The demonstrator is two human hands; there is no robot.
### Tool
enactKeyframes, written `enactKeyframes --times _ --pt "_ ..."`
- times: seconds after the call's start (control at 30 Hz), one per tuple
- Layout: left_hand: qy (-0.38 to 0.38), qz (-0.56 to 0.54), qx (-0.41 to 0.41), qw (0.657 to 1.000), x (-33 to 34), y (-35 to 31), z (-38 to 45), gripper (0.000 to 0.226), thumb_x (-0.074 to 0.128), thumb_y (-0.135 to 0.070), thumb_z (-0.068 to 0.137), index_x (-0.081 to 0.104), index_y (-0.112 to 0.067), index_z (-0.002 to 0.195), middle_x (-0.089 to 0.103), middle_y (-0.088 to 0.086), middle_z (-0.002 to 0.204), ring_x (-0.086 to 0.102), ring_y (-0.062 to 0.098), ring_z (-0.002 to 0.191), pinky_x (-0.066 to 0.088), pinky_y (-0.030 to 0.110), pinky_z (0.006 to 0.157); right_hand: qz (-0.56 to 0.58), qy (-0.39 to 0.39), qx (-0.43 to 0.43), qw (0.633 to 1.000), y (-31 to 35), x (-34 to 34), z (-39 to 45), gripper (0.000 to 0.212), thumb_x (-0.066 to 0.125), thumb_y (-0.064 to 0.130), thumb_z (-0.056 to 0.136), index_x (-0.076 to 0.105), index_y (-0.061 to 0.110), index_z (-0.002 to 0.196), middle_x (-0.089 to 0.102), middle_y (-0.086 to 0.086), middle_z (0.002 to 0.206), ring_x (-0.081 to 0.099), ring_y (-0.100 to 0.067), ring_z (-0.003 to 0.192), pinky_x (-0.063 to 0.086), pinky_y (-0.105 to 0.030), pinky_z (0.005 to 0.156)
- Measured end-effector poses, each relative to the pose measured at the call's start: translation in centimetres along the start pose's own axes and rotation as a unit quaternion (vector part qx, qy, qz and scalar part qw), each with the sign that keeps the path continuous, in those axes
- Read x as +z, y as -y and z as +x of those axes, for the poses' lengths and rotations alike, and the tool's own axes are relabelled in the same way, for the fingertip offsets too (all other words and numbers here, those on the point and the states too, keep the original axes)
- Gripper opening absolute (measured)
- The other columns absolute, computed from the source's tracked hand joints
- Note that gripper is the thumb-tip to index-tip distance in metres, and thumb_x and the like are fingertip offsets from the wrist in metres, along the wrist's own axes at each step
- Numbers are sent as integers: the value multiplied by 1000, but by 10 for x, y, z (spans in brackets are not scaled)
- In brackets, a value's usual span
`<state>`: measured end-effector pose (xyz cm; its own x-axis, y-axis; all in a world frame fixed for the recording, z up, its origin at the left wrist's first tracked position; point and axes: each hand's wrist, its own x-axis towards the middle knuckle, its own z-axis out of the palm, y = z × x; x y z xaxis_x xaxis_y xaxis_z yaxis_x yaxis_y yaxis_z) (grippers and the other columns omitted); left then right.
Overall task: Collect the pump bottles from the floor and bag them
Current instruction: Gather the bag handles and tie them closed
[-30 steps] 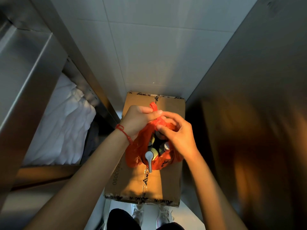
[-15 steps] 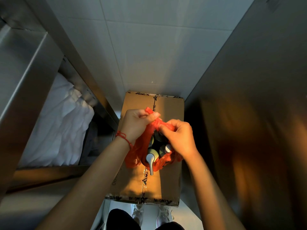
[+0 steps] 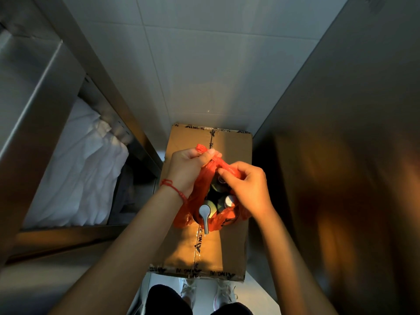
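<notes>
Atop the box, hemmed by steel walls, your left hand and right hand grip the bag, now tighter over the bottles.

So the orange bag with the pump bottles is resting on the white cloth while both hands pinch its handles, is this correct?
Not quite. The head view shows the orange bag resting on the taped cardboard box, not on the white cloth, which lies apart on the shelf to the left. The rest holds: the left hand and right hand pinch its handles, with pump bottles inside.
</notes>
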<state>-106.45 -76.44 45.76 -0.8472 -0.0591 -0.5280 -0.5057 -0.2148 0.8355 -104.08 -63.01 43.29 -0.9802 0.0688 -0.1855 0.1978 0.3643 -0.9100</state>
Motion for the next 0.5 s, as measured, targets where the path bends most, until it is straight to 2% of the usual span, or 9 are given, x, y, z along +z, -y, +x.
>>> enactKeyframes --times 0.07,0.13,0.2,0.27,0.37,0.5 --pt "18 7 11 1000 -1 0 1 31 61 -11 83 73 -21 56 74 -3 64 68 13 64 56 26 66 61 22 30 997 3 0 -1 12 70 18 77 67 16 65 62 -6 62 53 -17 61 43 -34 62" --pt "36 12 20 999 -1 -2 1 30 60 -12 83 74 -21 58 74 -2 66 68 14 64 56 28 68 119 34 41 991 7 -1 -2 20 66 16 80 66 7 62 58 -6 56 50 -19 59 40 -32 61" --pt "40 22 31 998 -1 -2 1 27 61 -12 83 74 -19 60 73 1 65 67 17 63 56 29 67 161 37 45 985 13 0 -3 36 63 22 83 60 1 54 55 -14 55 47 -22 59 37 -31 61" --pt "26 29 40 998 0 -3 0 21 63 -11 81 73 -16 63 71 3 62 64 19 61 54 30 66 167 23 61 984 18 1 -2 45 61 31 84 57 6 47 53 -17 55 45 -22 56 35 -28 57" --pt "29 39 58 997 1 -3 -1 21 64 -12 81 74 -20 64 72 -1 62 65 15 61 54 28 66 182 10 100 978 23 3 0 41 64 31 81 59 10 47 54 -9 48 44 -16 49 36 -25 52" --pt "40 31 69 996 2 -2 -4 23 64 -12 81 74 -24 65 74 -5 66 68 11 67 57 25 68 295 24 172 940 26 2 0 26 69 20 77 65 11 52 63 -1 48 55 -12 45 48 -21 51"
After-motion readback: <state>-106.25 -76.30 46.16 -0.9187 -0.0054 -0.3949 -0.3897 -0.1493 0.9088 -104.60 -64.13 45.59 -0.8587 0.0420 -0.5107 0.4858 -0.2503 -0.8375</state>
